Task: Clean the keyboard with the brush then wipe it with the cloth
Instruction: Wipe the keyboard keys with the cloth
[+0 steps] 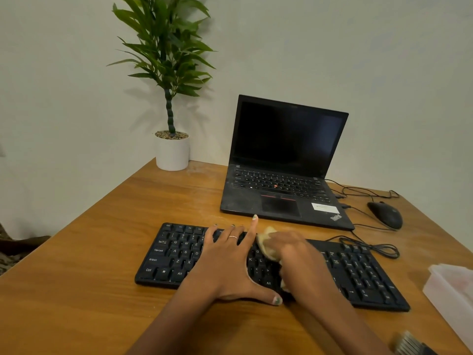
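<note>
A black wired keyboard [358, 272] lies across the wooden desk in front of me. My left hand [227, 262] rests flat on its middle keys, fingers spread, holding nothing. My right hand [299, 254] is closed on a yellowish cloth [267, 245] and presses it onto the keys just right of the left hand. Most of the cloth is hidden under that hand. The brush [409, 345] lies on the desk at the bottom right corner, only its pale bristles and part of a dark handle in view.
An open black laptop [281, 160] stands behind the keyboard. A black mouse [385, 215] and loose cables [371, 248] lie to its right. A translucent plastic box [453, 293] sits at the right edge. A potted plant [172, 152] stands at the desk's back left corner.
</note>
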### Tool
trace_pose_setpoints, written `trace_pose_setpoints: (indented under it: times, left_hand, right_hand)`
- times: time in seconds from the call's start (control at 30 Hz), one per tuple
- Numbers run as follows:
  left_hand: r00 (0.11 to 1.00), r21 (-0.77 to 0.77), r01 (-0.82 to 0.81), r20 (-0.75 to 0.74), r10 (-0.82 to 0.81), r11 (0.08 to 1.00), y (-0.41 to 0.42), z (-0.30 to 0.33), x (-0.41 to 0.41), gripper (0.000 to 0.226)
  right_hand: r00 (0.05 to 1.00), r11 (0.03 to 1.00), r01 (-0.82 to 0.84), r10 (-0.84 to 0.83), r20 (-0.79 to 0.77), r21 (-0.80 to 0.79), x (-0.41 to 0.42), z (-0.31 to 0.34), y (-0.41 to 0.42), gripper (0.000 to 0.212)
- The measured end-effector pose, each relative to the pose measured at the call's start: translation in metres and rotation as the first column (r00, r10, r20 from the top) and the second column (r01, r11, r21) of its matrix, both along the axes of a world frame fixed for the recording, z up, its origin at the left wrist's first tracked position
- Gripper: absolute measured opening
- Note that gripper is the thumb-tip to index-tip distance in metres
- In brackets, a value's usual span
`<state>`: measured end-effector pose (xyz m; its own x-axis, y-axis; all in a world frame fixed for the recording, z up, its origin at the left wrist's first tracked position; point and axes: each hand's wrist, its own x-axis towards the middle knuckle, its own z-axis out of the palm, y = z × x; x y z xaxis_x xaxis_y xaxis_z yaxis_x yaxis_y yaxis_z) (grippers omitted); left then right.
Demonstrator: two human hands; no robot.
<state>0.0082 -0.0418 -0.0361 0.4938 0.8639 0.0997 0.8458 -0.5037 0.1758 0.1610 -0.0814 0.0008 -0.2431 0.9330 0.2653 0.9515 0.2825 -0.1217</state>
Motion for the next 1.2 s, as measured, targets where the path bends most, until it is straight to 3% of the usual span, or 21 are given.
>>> trace_pose_setpoints:
  times: [0.07,0.13,0.33,0.53,0.7,0.83,0.9,1.03,1.07,1.13,1.2]
  left_hand:
    - [1.000,0.002,-0.009,-0.022,0.009,1.000,-0.005,0.002,-0.004,0.135]
    - [0.999,0.003,-0.033,-0.040,0.033,0.999,-0.010,0.002,-0.017,0.133]
    - [0.982,0.023,-0.181,-0.045,0.182,0.983,-0.022,-0.007,-0.072,0.125]
    - [0.978,0.084,-0.211,0.013,0.210,0.974,-0.032,-0.017,-0.075,0.106]
    - [0.977,0.110,-0.212,0.046,0.208,0.971,-0.034,-0.019,-0.075,0.107]
    - [0.976,0.098,-0.217,0.049,0.213,0.971,-0.035,-0.019,-0.075,0.109]
    - [0.975,0.106,-0.219,0.067,0.213,0.970,-0.035,-0.018,-0.075,0.112]
    - [0.975,0.144,-0.220,0.058,0.214,0.965,-0.036,-0.021,-0.075,0.109]
    - [0.975,0.146,-0.219,0.078,0.210,0.965,-0.036,-0.022,-0.074,0.108]
    - [0.972,0.143,-0.223,0.112,0.208,0.964,-0.036,-0.023,-0.075,0.108]
    - [0.972,0.145,-0.226,0.096,0.214,0.963,-0.037,-0.023,-0.075,0.108]
  right_hand:
    - [0.991,0.992,0.124,-0.125,0.036,0.028,0.013,0.004,0.004,0.047]
    - [0.989,0.990,0.138,-0.139,0.039,0.030,0.011,0.003,0.004,0.048]
    - [0.990,0.990,-0.139,0.138,-0.014,-0.033,-0.007,-0.011,-0.012,0.051]
    - [0.997,0.998,0.059,-0.058,-0.051,0.015,0.004,0.000,-0.004,0.052]
    - [0.974,0.970,-0.225,0.223,-0.033,-0.096,-0.022,-0.006,-0.027,0.050]
    - [0.995,1.000,-0.007,0.006,-0.101,-0.013,0.019,-0.003,-0.011,0.044]
    - [0.995,1.000,0.006,-0.008,-0.096,-0.018,0.011,-0.003,-0.017,0.048]
    - [0.930,0.931,-0.364,0.363,0.053,0.025,-0.022,-0.011,-0.045,0.057]
    - [0.930,0.930,-0.367,0.367,0.008,-0.031,-0.017,-0.011,-0.044,0.057]
    - [0.969,0.972,-0.226,0.219,-0.115,-0.057,0.000,-0.008,-0.033,0.049]
    - [0.991,0.999,0.027,-0.032,-0.128,-0.044,0.012,-0.001,-0.023,0.045]
